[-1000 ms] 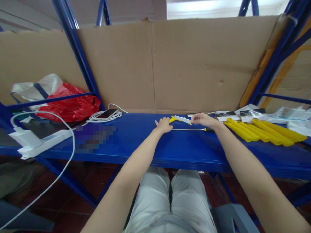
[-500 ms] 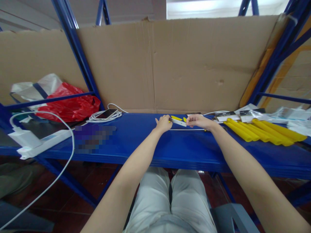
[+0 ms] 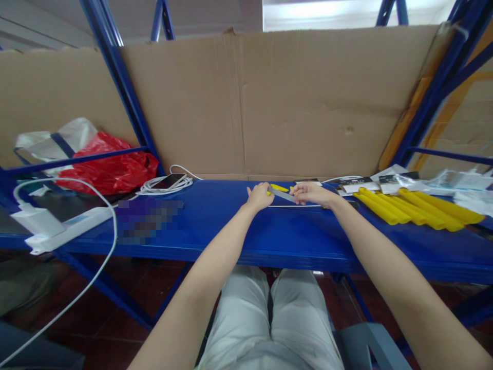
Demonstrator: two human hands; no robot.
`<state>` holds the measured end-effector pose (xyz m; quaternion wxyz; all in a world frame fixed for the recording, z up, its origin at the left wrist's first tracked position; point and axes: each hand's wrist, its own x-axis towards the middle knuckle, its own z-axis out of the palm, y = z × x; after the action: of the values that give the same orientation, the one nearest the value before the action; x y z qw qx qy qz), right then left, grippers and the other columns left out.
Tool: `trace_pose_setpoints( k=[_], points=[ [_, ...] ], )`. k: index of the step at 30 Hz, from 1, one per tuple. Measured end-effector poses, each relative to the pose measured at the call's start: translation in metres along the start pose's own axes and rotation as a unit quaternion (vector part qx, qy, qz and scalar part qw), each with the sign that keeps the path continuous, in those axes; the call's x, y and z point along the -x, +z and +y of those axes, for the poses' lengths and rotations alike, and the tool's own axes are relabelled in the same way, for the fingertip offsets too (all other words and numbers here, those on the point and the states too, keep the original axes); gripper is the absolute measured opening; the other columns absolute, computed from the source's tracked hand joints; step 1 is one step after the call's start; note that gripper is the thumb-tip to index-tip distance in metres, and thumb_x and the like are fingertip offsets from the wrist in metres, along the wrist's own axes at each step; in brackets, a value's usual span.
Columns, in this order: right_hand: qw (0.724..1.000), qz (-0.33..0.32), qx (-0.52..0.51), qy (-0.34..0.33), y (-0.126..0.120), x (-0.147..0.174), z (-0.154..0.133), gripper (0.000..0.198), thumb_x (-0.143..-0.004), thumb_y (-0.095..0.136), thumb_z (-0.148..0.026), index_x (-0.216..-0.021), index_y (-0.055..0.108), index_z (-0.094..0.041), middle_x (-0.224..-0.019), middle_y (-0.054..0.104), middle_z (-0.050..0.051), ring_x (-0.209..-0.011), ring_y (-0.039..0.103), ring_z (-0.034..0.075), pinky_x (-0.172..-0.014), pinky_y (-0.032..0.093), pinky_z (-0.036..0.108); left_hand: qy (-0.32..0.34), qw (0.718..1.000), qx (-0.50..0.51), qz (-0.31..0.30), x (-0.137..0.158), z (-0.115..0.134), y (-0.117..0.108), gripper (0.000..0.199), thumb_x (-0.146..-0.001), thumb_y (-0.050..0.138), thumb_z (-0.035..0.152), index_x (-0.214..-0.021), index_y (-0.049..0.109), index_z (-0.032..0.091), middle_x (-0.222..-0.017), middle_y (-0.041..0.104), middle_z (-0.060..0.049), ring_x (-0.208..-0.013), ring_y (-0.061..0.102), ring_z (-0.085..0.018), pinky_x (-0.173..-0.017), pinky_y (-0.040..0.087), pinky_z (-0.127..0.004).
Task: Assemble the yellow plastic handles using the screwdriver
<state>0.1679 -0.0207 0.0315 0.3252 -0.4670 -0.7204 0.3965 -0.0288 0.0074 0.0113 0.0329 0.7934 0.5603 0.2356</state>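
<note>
A tall cardboard panel (image 3: 308, 103) stands behind a long blue table (image 3: 215, 231), with blue metal posts (image 3: 125, 92) rising at either side. At the far left, a red plastic bag (image 3: 111, 167) lies against a white bag (image 3: 79, 136). At the right of the table, several yellow tubes (image 3: 418, 209) lie side by side, slanting; two black-and-white cards (image 3: 358, 185) lie just behind them. A white power strip (image 3: 75, 228) rests near the left front edge, and a coiled white cable (image 3: 152, 191) lies farther back, around a dark phone (image 3: 170, 181). Both hands are over the middle of the table. The left hand (image 3: 259, 197) has its thumb out to the side; its other fingers are bent at the left end of a metal strip, and their grip is hidden, so what they hold cannot be told. The right hand (image 3: 311, 194) has its fingertips nearly together on the strip's right end. A thin rod (image 3: 279, 206) lies on the table nearer the person. The metal strip (image 3: 283, 195) spans the gap between the hands, sloping down rightward. Just behind it shows a small yellow piece (image 3: 280, 188), partly covered.
</note>
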Motion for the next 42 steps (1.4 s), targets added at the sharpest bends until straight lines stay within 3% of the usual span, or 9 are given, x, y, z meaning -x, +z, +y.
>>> trace_pose_setpoints(
  k=[12,23,35,38,42],
  points=[
    [0.998,0.041,0.054,-0.010,0.002,-0.005,0.007,0.006,-0.064,0.065,-0.021,-0.068,0.062,-0.016,-0.054,0.056,-0.003,-0.047,0.045,0.007,-0.044,0.034,0.020,-0.004,1.000,-0.006,0.019,-0.001,0.002,0.001,0.018,-0.081,0.048,0.023,-0.098,0.054,0.023,-0.118,0.061,-0.006,-0.115,0.053,-0.024,-0.103,0.032,-0.052],
    [0.989,0.082,0.118,0.017,0.003,-0.008,0.008,0.012,-0.066,0.063,-0.024,-0.060,0.058,-0.016,-0.046,0.047,-0.006,-0.041,0.035,0.005,-0.043,0.025,0.020,0.008,0.999,0.034,0.022,0.002,0.004,0.000,0.014,-0.079,0.054,0.026,-0.092,0.053,0.022,-0.114,0.063,-0.005,-0.112,0.054,-0.024,-0.105,0.027,-0.054],
    [0.998,0.054,0.030,0.032,0.005,-0.001,-0.002,0.024,-0.077,0.061,-0.024,-0.059,0.047,-0.018,-0.045,0.042,-0.005,-0.041,0.036,0.006,-0.045,0.028,0.020,-0.005,0.997,0.066,0.041,0.000,0.002,0.001,0.014,-0.080,0.056,0.029,-0.092,0.056,0.021,-0.112,0.065,-0.007,-0.110,0.055,-0.025,-0.105,0.024,-0.056],
    [0.998,0.050,0.022,0.040,0.005,0.000,-0.003,0.023,-0.078,0.060,-0.023,-0.060,0.047,-0.018,-0.046,0.042,-0.005,-0.041,0.037,0.006,-0.044,0.028,0.020,-0.036,0.993,0.102,0.051,-0.004,0.001,0.000,0.010,-0.081,0.054,0.025,-0.088,0.060,0.020,-0.107,0.067,-0.006,-0.107,0.057,-0.023,-0.102,0.031,-0.048],
    [0.997,0.048,0.025,0.052,0.005,0.001,-0.005,0.021,-0.080,0.052,-0.012,-0.060,0.046,-0.018,-0.048,0.044,-0.005,-0.041,0.038,0.005,-0.043,0.029,0.019,-0.058,0.984,0.162,0.042,-0.011,-0.002,0.000,0.013,-0.082,0.050,0.022,-0.079,0.062,0.017,-0.096,0.069,-0.006,-0.094,0.061,-0.020,-0.086,0.043,-0.034]
  ],
)
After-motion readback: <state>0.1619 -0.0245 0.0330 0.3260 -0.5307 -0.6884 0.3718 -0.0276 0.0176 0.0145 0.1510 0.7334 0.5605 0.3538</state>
